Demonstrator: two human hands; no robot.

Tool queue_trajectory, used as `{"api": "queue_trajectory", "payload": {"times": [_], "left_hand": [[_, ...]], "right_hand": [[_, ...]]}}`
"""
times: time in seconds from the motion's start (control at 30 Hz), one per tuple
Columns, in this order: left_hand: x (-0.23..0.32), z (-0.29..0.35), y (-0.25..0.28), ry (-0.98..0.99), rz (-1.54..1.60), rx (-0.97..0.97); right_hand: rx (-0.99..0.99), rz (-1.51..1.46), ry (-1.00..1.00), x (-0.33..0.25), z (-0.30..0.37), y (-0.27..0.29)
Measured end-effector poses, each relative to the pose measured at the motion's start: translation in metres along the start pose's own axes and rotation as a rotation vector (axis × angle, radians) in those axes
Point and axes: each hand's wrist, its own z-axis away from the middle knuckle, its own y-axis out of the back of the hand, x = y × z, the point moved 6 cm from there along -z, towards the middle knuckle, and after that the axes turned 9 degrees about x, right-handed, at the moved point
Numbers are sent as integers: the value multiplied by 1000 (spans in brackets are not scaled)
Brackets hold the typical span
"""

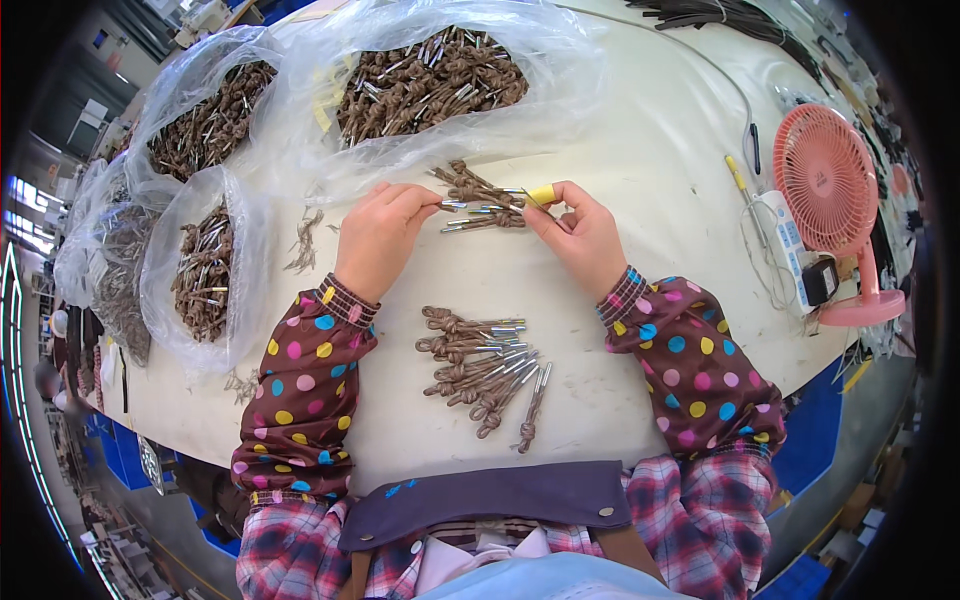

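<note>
My left hand (382, 238) is closed in a pinch at the left side of a small pile of knotted brown cords (480, 188) with shiny metal tips. A brown cord end (449, 206) shows at its fingertips. At the pile's right side, my right hand (580, 238) is closed around a small yellow-wrapped tool (541, 195) with a thin dark point. Most of that tool is hidden by the fingers. Nearer to me, a fanned row of bundled brown cords (470, 362) lies with its metal tips pointing right. One separate cord bundle (535, 408) lies at its right end.
Clear plastic bags (300, 95) full of similar cords stand at the back and left. Grey thread scraps (305, 242) lie left of my left hand. A pink fan (825, 180), a white power strip (786, 240) and a yellow-handled tool (736, 172) are on the right.
</note>
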Motion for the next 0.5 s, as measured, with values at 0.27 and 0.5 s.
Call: {"api": "queue_trajectory", "payload": {"times": [0.27, 0.5], "left_hand": [[27, 9, -4, 399, 442, -237], [22, 12, -10, 457, 636, -313]], "right_hand": [[-91, -110, -2, -21, 12, -8], [-56, -96, 19, -23, 12, -7]]}}
